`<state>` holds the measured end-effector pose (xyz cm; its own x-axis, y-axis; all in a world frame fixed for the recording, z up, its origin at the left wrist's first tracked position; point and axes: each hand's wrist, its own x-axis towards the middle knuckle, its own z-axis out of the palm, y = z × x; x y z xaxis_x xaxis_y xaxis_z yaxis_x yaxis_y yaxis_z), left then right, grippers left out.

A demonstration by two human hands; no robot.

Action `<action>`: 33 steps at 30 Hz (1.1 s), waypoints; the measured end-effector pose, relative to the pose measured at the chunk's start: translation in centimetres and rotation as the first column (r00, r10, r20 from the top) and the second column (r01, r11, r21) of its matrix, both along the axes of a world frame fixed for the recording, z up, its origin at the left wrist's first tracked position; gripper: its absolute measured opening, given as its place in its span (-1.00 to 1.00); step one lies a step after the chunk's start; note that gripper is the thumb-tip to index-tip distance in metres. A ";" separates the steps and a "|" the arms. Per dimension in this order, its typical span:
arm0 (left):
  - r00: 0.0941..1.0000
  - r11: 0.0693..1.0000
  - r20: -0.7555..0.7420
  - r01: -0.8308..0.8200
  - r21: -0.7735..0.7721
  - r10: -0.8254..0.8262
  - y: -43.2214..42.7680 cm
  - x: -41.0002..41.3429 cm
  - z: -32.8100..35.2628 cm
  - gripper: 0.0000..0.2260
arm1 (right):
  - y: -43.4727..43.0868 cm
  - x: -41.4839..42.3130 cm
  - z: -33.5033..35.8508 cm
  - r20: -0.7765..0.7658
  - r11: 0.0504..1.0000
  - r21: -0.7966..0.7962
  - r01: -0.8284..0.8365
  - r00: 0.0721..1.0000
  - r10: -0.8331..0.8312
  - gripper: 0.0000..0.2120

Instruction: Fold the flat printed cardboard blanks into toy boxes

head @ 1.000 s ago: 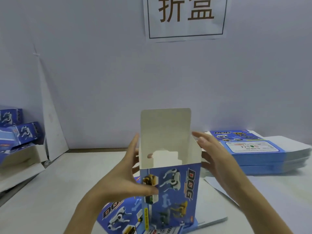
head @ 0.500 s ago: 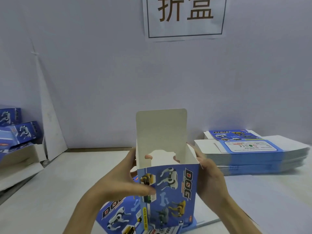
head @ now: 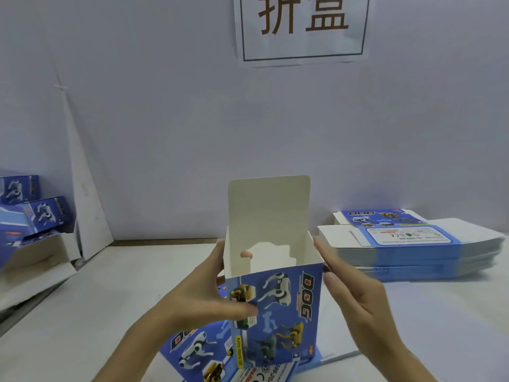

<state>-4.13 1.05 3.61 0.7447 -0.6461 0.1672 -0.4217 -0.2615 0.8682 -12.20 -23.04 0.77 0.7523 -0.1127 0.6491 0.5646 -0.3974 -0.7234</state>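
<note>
A pale wall closes the far edge of a white tabletop, and a paper sign with two large brown characters hangs on it. Near the middle of the tabletop's near edge an opened toy box stands upright, its blue printed front towards the camera and its white lid flap raised at the back. The left hand grips the box's left side, thumb pressed across the front panel; one fingertip shows inside the box. The right hand lies against the right wall with straight fingers, not curled round it. Under the box, at the near edge, lies a flat printed blank. A stack of flat blanks sits towards the right edge. Finished blue boxes are piled at the left edge, beside a white board leaning on the wall.
</note>
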 end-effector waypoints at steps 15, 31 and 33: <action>0.655 0.950 0.701 -0.295 -0.105 0.281 2.3 -2.4 -0.4 -0.45 | -1.2 0.1 2.3 0.049 0.930 -0.343 0.133 0.991 -0.123 -0.57; 0.917 0.870 0.065 -0.349 -0.348 0.394 -1.7 -4.5 -5.9 -0.43 | -1.2 -0.4 1.8 -0.055 0.977 -0.206 0.062 0.996 -0.075 -0.57; 0.944 0.906 0.038 -0.303 -0.297 0.328 -2.1 -4.7 -5.9 -0.43 | -1.2 -0.4 2.3 -0.065 0.955 -0.281 0.092 0.991 -0.114 -0.60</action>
